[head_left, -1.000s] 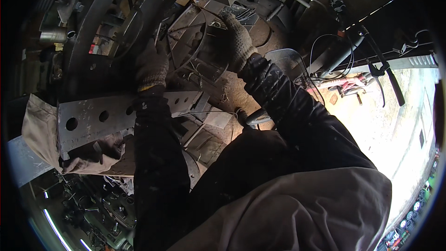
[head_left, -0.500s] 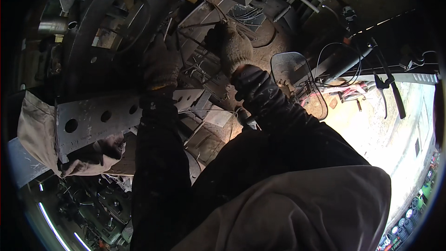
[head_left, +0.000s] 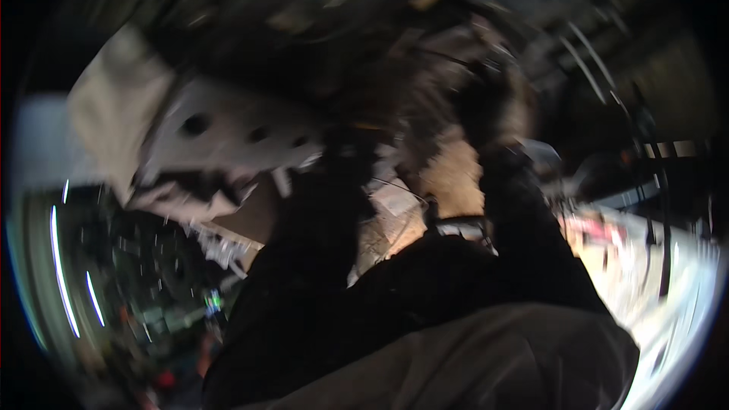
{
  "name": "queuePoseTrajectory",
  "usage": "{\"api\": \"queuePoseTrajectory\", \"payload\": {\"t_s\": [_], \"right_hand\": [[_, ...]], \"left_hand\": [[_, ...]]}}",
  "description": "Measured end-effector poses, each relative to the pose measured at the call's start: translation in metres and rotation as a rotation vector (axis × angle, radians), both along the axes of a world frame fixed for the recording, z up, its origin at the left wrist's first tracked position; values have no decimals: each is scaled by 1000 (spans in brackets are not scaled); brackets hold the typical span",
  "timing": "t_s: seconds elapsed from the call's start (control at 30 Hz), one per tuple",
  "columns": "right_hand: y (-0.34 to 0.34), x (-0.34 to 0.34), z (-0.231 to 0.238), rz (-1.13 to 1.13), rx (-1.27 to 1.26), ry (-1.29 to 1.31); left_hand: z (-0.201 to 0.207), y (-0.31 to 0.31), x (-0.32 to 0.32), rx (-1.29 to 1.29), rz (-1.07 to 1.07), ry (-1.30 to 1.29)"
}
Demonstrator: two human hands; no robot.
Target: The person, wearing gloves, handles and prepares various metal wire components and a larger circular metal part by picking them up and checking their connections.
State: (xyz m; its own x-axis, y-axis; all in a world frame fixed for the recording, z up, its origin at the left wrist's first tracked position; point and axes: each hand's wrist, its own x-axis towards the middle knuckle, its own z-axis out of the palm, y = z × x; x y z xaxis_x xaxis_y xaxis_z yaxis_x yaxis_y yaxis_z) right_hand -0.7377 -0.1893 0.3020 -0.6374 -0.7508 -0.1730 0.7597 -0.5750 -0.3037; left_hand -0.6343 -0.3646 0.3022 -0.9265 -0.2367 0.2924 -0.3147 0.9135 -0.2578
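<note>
While everything smears into blur, we've got our left hand [head_left: 355, 99] in shadow just right of the holed plate [head_left: 231, 115], our right hand [head_left: 497, 99] farther right of it, near a dark rod [head_left: 444, 55]. Whether either grips anything, we can't tell; what's finished and what remains, we can't make out.

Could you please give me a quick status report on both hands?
Left hand in shadow, grip unclear. Right hand blurred, near thin dark rod, grip unclear. Holed metal plate beside left sleeve. Obstructions: can't tell, blur.
</note>
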Motion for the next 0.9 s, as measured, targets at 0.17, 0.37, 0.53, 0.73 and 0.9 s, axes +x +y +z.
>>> {"api": "queuePoseTrajectory", "payload": {"t_s": [0.17,0.37,0.53,0.73,0.9], "right_hand": [[-4,-8,-38,58,156,-119],[-38,-26,-97,-94,270,205],[-35,-6,-39,-378,552,76],[-25,-25,-33,-123,638,284],[-32,-33,-12,321,1608,1737]], "left_hand": [[20,15,-4,344,138,297],[16,13,0,331,191,354],[15,9,-6,380,173,361],[18,5,5,369,187,375],[26,9,-1,402,222,320]]}}
